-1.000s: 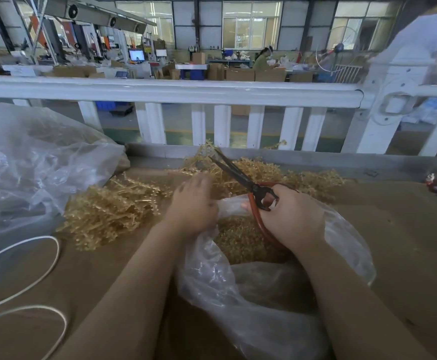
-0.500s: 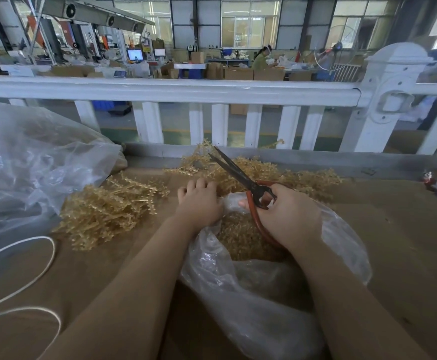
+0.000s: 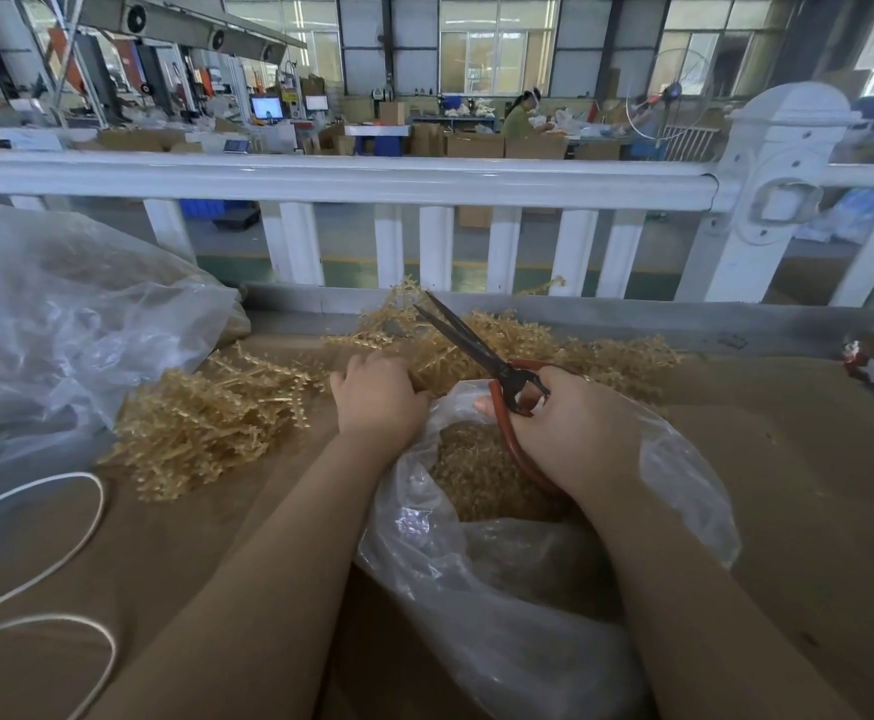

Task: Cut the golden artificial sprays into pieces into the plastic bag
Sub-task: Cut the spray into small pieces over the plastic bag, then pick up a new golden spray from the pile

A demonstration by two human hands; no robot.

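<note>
Right hand (image 3: 577, 428) grips scissors (image 3: 481, 350), blades together, pointing far-left over sprays (image 3: 502, 335). Left hand (image 3: 378, 394) curls on sprays just left of blades, at far rim of bag (image 3: 502, 589) holding cut pieces.

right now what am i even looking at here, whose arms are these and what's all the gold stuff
This is one picture from a camera worn on a person's head, looking down at their own bare arms. The right hand holds red-handled scissors, blades pointing away. The left hand grips golden artificial sprays lying on the brown table. Another pile of sprays lies to the left. Below the hands, an open plastic bag holds cut gold pieces. A white cord lies at the left, and a white railing stands behind.
</note>
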